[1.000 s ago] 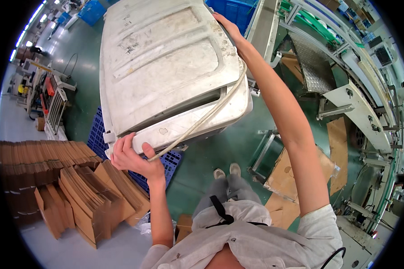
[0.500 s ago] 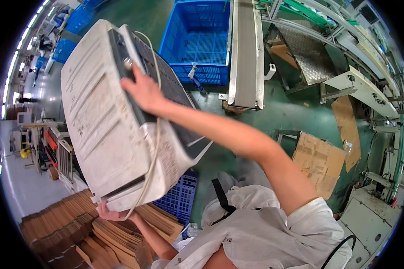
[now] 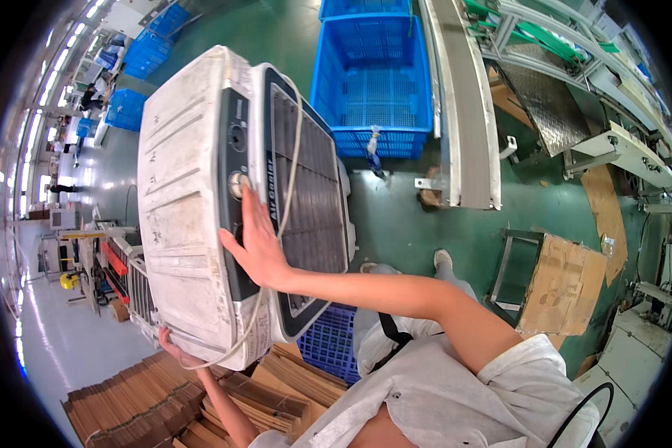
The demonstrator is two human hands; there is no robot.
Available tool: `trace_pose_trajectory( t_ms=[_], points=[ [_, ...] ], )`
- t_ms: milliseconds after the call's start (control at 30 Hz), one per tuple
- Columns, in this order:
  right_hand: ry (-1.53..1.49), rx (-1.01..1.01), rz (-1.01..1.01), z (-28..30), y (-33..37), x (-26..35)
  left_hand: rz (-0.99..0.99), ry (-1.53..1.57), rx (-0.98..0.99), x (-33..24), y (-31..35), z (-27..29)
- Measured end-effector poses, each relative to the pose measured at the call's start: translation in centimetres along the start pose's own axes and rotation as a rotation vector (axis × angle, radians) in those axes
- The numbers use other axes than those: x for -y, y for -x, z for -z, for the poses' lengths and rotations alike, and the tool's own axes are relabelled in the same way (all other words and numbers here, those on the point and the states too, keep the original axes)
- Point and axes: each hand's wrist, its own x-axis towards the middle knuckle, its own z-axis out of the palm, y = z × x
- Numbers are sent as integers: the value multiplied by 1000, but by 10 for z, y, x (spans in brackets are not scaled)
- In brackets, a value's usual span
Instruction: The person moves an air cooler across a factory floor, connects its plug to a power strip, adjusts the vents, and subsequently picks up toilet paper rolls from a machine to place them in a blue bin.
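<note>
A tall white air cooler (image 3: 183, 201) with a dark front grille (image 3: 310, 190) stands at the left, close to me. My right hand (image 3: 257, 243) rests on its grey control strip (image 3: 237, 134), fingers stretched out and the thumb apart. Its fingertips touch the silver round knob (image 3: 238, 184). Down at the near left corner of the cooler, my left hand (image 3: 175, 347) holds the edge, with part of its fingers hidden. A pale power cord (image 3: 297, 142) hangs loosely down across the cooler's front and past my left hand.
Blue plastic crates (image 3: 372, 142) stand ahead, beside a narrow conveyor (image 3: 470, 112). Flattened cardboard stacks (image 3: 119, 399) lie at the lower left. A blue plastic pallet (image 3: 328, 343) shows next to my legs. A carton (image 3: 564, 284) and a metal frame (image 3: 511, 272) are at right.
The whole view has shifted, with crates and conveyor now farther right. The cooler looks more upright and shows more of its grille. My right hand stays at the knob, its fingers now flatter.
</note>
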Motion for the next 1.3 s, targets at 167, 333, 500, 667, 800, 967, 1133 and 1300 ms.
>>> trace_pose_trajectory(
  t_ms=[167, 333, 500, 667, 800, 967, 1133, 1300],
  points=[
    [17, 13, -93, -30, 6, -13, -24, -6, 150, 37, -63, -40],
    [-131, 201, -53, -54, 1, -10, 336, -18, 297, 139, -133, -36],
    [69, 374, 15, 2, -31, -21, 618, 11, 343, 161, -185, -25],
    [457, -118, 351, 105, -184, -1, 655, 151, 310, 138, -149, -42],
    [299, -17, 110, 136, -290, -31, 849, 360, -144, 119, -131, -55],
    [-20, 410, 1, 86, -315, -39, 768, 445, -439, 90, -145, -82],
    [-60, 332, -76, 81, -291, -27, 842, 399, -453, 86, -157, -75],
    [1, 184, -108, 69, -249, -30, 762, 434, -308, 141, -199, -79]
  ],
)
